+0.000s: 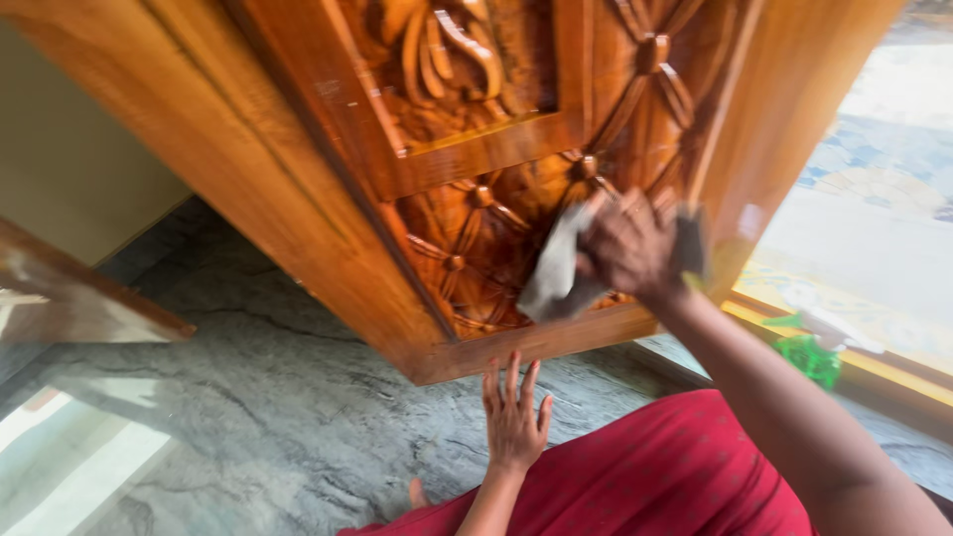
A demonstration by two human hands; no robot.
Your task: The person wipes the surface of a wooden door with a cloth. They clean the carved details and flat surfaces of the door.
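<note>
Carved wood, glossy, amber-brown: a door [476, 189] with flower and lattice relief, standing ajar over a grey stone floor [248, 397]. Right hand [630, 248] is clenched on a grey cloth [556, 273], bunched and pressed against the lower carved panel, just above the bottom rail; both blurred, so judged to be mid-wipe. Step in hand looks like rubbing down the relief near the door's foot. Next move, by my reading, calls for working cloth into the grooves between the raised petals, where a flat pass would skip. Left hand [514, 417] holds nothing: fingers spread, fingertips touching the door's bottom edge, palm low over the floor. Red garment [675, 467] covers the lap. Green object [809, 355] sits at the sill to the right, too blurred to identify.
</note>
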